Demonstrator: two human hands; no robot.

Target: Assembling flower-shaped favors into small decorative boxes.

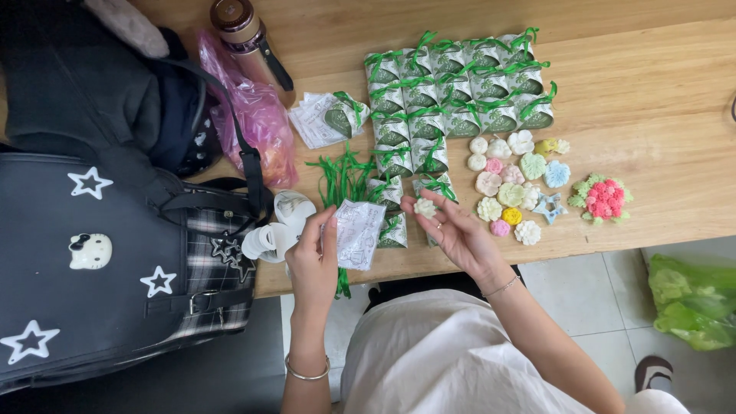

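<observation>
- A thin, crinkled, translucent wrapper [358, 232], looking like printed plastic film, is held in the left hand [313, 261].
- A small pale moulded piece [425, 207], matt and waxy, is pinched in the right hand [452, 230].
- The wooden table [659, 115] beneath the wrapper is seen as smooth, lightly grained and satin.
- Beyond the wrapper, glossy green ribbon [341, 178] and shiny film packets [452, 80] are seen.
- Left of the wrapper, a black bag [92, 253] of smooth matt leather-like material is seen, beside a crumpled glossy pink plastic bag [257, 115].

Packets [452, 84] green-white, green ribbons [343, 178]; flower pieces [512, 188] pastel; bag [100, 261] black, white stars; table [659, 100] light wood.
</observation>
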